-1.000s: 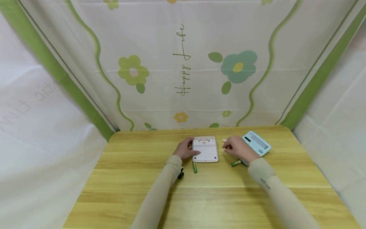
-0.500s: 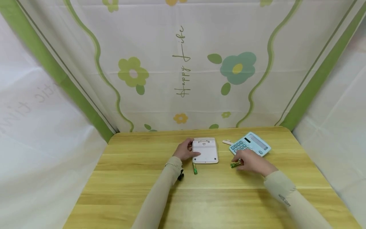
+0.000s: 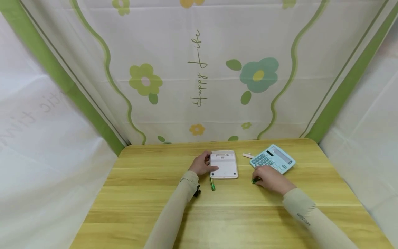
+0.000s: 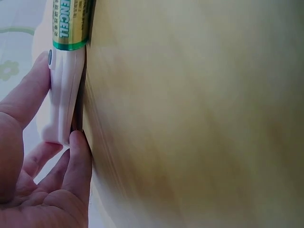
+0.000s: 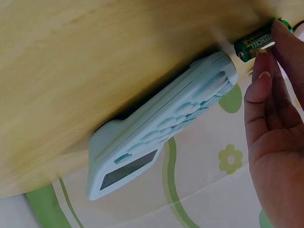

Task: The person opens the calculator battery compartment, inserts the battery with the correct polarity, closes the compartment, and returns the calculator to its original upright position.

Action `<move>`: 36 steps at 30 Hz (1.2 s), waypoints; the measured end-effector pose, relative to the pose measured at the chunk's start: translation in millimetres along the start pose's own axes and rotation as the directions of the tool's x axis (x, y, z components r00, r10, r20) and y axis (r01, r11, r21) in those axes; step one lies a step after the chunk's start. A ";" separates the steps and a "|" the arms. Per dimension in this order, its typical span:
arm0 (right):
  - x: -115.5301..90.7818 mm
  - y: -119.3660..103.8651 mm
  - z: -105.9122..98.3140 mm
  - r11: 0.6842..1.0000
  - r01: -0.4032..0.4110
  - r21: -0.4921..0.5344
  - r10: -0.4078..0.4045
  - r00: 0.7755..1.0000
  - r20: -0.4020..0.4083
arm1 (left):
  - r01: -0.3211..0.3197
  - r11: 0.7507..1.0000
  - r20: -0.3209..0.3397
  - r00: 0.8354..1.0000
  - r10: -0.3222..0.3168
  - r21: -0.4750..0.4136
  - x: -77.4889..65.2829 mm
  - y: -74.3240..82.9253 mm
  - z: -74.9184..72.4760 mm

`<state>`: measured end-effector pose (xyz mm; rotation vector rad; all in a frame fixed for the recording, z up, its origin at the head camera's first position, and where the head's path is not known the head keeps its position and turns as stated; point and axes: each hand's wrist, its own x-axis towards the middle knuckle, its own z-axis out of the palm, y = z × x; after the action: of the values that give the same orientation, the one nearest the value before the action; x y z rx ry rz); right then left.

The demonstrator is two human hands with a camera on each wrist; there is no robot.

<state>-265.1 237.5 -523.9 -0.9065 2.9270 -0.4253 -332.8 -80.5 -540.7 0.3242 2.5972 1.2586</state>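
Note:
A pale pinkish-white calculator (image 3: 226,168) lies with its back up, an open battery slot near its far edge. My left hand (image 3: 202,164) holds its left side, thumb on the back and fingers at the edge. One green battery (image 3: 212,184) lies just in front of it; its gold-and-green label shows in the left wrist view. With thumb and fingertips my right hand (image 3: 272,179) pinches another green battery (image 5: 254,43) at the table, beside the light blue calculator (image 3: 271,158). That battery is mostly covered by the fingers in the head view.
A small pale battery cover (image 3: 247,155) lies left of the blue calculator. Something small and black (image 3: 197,192) shows by the left cuff. Behind the wooden table (image 3: 236,224) hangs a flowered curtain (image 3: 174,114), with more white fabric at both sides.
My right hand has come away from the small cover, moved nearer to me and taken hold of the battery by the blue calculator. The left hand stays on the white calculator.

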 end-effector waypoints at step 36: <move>20.9 -28.7 -31.6 0.987 0.098 0.124 -0.050 0.938 -0.343 | -0.002 1.000 0.016 1.000 0.001 0.008 6.0 -7.5 1.0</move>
<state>-270.7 210.9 -484.9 -1.0180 3.1171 -0.8611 -338.8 -82.5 -547.9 0.3361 2.5902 1.2413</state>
